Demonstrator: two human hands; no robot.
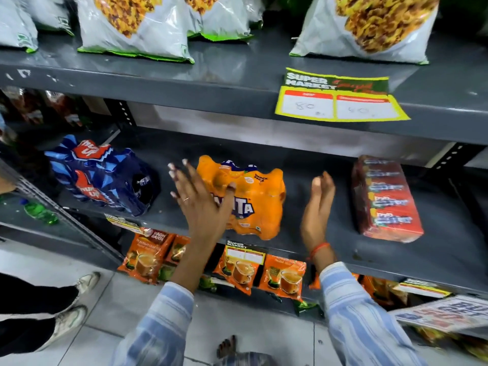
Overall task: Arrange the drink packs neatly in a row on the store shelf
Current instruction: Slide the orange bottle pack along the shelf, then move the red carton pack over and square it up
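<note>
A store aisle with a grey metal shelf unit point(435, 249) fills the view, above a floor of pale tiles point(111, 294). On the middle shelf three drink packs lie in a loose line, well apart from each other. At the left lies a dark blue shrink-wrapped pack with red logos point(103, 178), turned at an angle. In the centre is the orange shrink-wrapped Fanta pack point(250, 199), near the front edge of the shelf. At the right lies a red rectangular pack with blue-white labels point(385, 199), its long side running from near to far.

The left hand point(200, 196) is spread flat with the fingers wide apart; it covers the left part of the orange pack, and the thumb lies on the wrap. Its grip is wide and holds nothing. The right hand point(317, 210) stands edge-on just right of the orange pack, with open palm toward it, not touching it as far as I can tell. Its grip is also wide and empty. Both arms wear blue-white striped sleeves point(356, 313).

On the shelf above stand white snack bags with green bottom edges point(137, 33), and a yellow price label point(338, 101) hangs from the shelf edge. Below the middle shelf, orange tea pouches point(237, 270) are in a row. At the left, on the floor, are two white shoes of another person point(74, 305).
</note>
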